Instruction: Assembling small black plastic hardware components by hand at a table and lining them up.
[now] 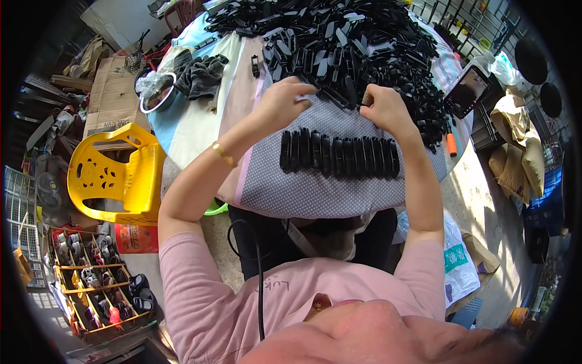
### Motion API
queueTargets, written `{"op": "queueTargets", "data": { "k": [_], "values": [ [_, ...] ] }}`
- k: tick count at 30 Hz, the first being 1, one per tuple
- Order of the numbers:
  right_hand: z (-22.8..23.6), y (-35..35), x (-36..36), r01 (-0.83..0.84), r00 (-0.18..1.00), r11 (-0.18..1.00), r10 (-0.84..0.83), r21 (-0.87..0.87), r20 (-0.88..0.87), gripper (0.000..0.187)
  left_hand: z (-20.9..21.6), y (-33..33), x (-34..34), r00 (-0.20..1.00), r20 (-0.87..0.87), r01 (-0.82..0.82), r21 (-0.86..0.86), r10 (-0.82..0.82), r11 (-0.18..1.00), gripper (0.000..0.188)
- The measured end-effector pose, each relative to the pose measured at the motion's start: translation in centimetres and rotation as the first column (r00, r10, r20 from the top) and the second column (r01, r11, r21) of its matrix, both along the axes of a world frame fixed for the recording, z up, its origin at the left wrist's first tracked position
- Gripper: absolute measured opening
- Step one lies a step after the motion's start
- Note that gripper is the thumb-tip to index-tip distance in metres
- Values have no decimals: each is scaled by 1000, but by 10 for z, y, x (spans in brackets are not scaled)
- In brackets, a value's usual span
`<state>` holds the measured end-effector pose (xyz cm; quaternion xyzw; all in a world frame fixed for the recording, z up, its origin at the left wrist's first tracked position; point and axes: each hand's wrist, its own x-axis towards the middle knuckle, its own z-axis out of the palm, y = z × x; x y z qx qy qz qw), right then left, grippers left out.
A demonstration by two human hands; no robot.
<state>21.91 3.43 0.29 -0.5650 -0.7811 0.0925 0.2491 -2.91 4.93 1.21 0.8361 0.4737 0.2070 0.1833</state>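
- Hands reach over the counter [197,136], angled toward each other. Left hand [284,105]: thumb and fingers parted, nothing clearly held. Right hand [389,110]: fingers curled in, apparently pinching a small dark piece [365,102], mostly hidden.
- Long black parts [332,97] lie loose between the two hands, at the near edge of the heap [339,42]; whether the left fingertips touch one, I cannot tell.
- Row of black parts [339,155] sits nearer the body than both hands, between the forearms. Packed side by side, probably so they stay separate from the loose heap.
- Smaller black pieces [425,104] spread just beside the right hand, likely grouped there for a short reach.
- Dotted cloth [260,179] under the row, perhaps to keep parts from sliding.
- Orange-handled tool [451,145] lies farther right, apart from the hands, seemingly set aside.
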Motion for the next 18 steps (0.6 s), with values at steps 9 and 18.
{"op": "queueTargets", "data": {
  "k": [9,18],
  "values": [
    [-2,-4,7,-36,856,993,88,111,-509,12,-16,27,63,914,-345,331,330,-214,884,31],
    [-3,-5,5,24,816,982,89,187,-571,11,15,9,44,808,589,111,-170,10,979,27]
  ]
}}
